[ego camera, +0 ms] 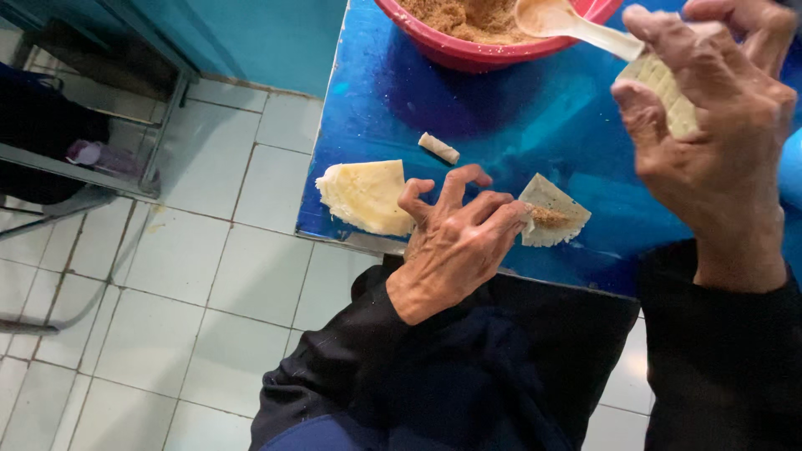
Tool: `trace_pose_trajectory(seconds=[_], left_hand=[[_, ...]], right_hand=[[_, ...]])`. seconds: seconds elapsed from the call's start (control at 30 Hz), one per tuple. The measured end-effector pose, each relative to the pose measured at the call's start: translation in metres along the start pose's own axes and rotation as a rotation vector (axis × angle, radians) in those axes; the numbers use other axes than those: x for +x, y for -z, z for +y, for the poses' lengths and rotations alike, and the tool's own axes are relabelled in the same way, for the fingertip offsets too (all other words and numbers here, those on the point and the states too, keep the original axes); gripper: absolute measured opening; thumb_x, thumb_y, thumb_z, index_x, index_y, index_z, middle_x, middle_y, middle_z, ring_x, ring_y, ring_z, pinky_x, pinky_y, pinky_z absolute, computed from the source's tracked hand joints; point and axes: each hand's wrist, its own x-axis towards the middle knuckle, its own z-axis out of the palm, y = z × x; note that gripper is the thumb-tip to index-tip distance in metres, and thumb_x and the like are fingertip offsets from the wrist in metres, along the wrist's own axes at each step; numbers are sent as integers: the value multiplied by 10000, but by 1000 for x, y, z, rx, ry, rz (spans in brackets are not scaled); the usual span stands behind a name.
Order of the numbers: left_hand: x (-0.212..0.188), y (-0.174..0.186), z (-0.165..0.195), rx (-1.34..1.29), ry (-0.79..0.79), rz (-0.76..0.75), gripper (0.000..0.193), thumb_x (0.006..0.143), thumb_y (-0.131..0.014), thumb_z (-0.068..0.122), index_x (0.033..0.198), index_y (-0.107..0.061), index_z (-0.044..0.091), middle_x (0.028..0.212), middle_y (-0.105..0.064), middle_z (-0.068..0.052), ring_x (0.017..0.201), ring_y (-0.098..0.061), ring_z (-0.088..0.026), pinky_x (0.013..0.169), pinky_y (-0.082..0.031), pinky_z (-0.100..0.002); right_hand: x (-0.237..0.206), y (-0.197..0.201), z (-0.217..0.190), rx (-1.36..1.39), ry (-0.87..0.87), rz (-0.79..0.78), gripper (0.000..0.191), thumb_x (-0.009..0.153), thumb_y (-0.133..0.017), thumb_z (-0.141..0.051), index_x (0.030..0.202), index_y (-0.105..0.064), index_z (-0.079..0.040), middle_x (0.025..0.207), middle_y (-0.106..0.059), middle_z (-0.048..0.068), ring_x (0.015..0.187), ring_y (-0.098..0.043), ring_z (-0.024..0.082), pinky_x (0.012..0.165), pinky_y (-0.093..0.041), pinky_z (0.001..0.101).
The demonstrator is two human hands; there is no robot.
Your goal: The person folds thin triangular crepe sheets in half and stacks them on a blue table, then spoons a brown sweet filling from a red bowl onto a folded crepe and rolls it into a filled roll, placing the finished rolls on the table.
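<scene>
Head view: the filling on the wrapper (551, 219) could spill if my left hand (455, 242) drags its edge. Left fingers are loosely spread, fingertips touching the wrapper's left edge. My right hand (723, 125), far right, pinches a spoon (576, 25) against folded wrappers (668, 92).

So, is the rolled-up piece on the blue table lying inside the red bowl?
No, the small rolled piece lies on the bare blue table, apart from the red bowl that holds brown filling.
</scene>
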Motion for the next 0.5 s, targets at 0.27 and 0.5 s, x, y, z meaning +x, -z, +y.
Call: trace_pose_trajectory(seconds=[0.27, 0.5], left_hand=[[4, -2, 4, 28, 5, 27, 275, 908, -781, 253, 1163, -697, 196, 1148, -702, 61, 1264, -484, -210, 994, -224, -548], [5, -1, 6, 100, 15, 40, 307, 910, -802, 251, 1186, -672, 218, 1133, -685, 88, 1286, -483, -183, 993, -213, -538]], right_hand=[[8, -33, 16, 112, -76, -1, 372, 1066, -712, -69, 1428, -640, -112, 1407, -657, 123, 1414, -526, 278, 1235, -251, 559], [-53, 2, -5, -314, -173, -312, 250, 1043, -782, -279, 1275, -726, -208, 1285, -701, 15, 1395, -387, 239, 1178, -283, 445]])
